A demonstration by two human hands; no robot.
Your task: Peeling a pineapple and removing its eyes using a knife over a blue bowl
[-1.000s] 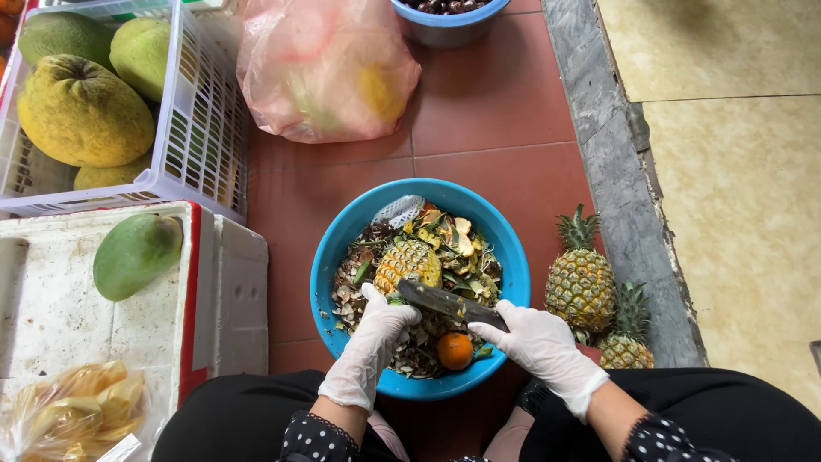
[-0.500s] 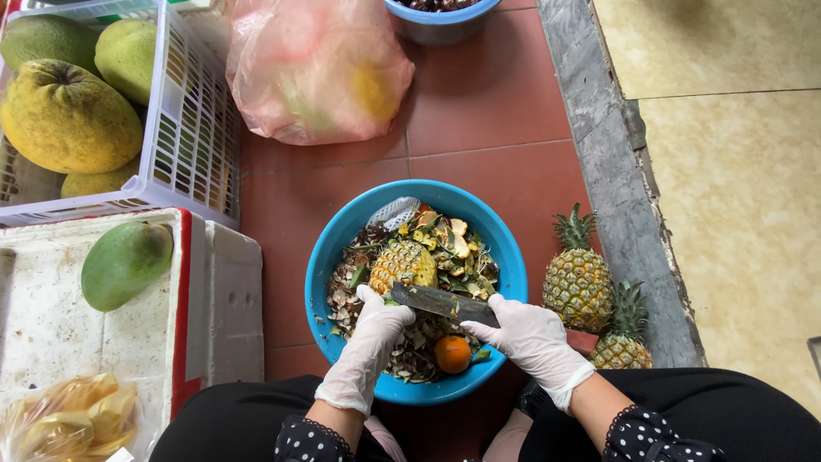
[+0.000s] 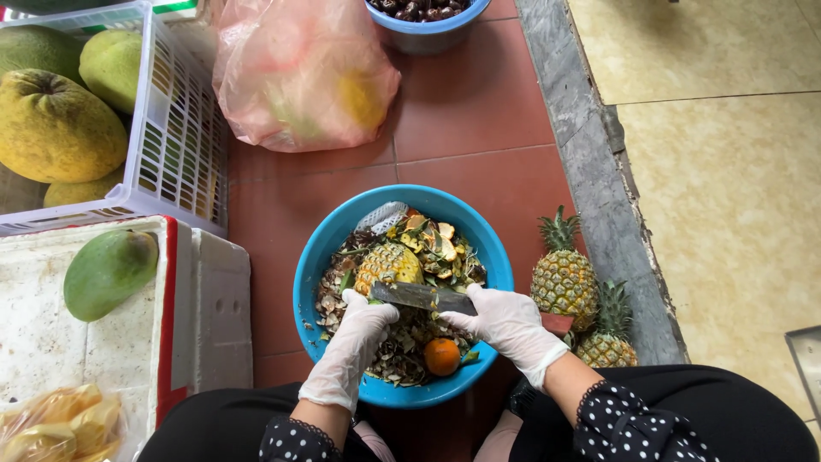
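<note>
While both gloved hands work over the blue basin of peelings, the right hand grips a knife and the left hand clasps a half-peeled pineapple

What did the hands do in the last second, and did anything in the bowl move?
Little changed. The right hand keeps the knife laid across the pineapple, with the left hand at the blade's other end; both edged only slightly over the blue bowl. Nothing was picked up or let go. The orange fruit and peels stayed put.
</note>
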